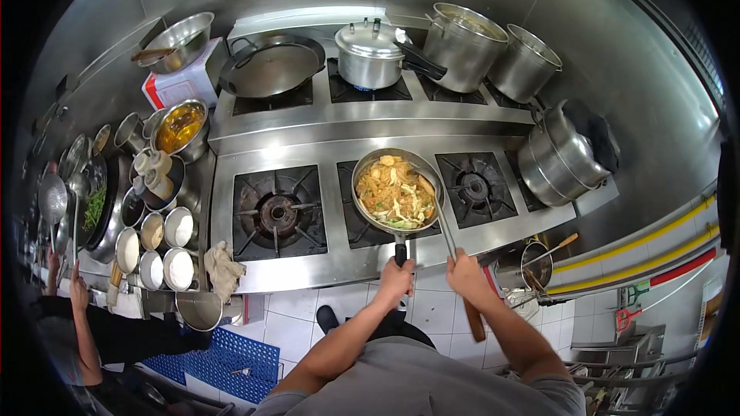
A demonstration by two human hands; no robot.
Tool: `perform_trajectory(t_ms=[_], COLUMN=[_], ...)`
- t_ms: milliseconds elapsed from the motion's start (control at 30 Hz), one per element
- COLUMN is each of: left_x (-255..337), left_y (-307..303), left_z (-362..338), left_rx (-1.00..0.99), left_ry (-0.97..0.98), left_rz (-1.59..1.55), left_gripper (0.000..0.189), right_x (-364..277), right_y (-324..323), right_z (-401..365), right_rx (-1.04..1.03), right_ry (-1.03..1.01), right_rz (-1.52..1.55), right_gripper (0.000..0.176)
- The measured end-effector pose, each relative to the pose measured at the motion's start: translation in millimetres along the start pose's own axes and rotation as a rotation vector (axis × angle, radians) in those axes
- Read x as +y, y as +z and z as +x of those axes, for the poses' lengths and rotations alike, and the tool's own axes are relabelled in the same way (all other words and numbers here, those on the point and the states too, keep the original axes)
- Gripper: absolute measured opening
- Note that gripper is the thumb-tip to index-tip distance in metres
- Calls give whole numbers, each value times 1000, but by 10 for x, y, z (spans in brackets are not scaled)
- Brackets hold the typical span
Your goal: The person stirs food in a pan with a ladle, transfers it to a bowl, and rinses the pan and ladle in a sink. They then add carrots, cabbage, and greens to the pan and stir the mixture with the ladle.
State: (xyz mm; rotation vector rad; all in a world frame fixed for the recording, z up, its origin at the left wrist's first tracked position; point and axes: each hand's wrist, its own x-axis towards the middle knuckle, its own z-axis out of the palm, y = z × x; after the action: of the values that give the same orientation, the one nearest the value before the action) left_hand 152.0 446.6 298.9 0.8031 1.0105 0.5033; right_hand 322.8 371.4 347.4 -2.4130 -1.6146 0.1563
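A frying pan [357, 199] sits over the middle front burner, holding orange-yellow stir-fried food [395, 191] with pale strips and green bits. My left hand [395, 280] is closed around the pan's black handle. In my right hand [467, 273] is a metal cooking utensil [447, 229] with a wooden end, which sticks out below my fist. Its far end rests in the right side of the pan against the food; the exact shape of that end is hard to make out.
Bare burners [277, 214] flank the pan. Behind stand a wok [271, 69], a pressure cooker [370, 54] and tall pots [465, 46]. At left are seasoning bowls [179, 270], a bowl of oil [182, 127] and a rag [223, 270]. A co-worker's hand [79, 293] holds a ladle at far left.
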Motion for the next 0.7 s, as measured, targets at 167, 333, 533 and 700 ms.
perform_trajectory(t_ms=[167, 333, 533, 700], left_x=[-61, -50, 88, 196], left_y=[98, -205, -434, -519], left_z=[-4, 91, 18, -24], left_rx=[-10, -78, -121, -157], left_ry=[-1, -32, -84, -95], left_rz=[-38, 21, 43, 68], left_gripper=[25, 25, 25, 25], right_x=[-502, -392, -729, -747], right_y=[-301, -397, -825, -838], right_z=[-51, 75, 175, 465], right_rx=[-564, -837, -619, -506], right_ry=[708, 900, 770, 483], right_rz=[1307, 2247, 1740, 1075], right_gripper=[31, 33, 36, 28])
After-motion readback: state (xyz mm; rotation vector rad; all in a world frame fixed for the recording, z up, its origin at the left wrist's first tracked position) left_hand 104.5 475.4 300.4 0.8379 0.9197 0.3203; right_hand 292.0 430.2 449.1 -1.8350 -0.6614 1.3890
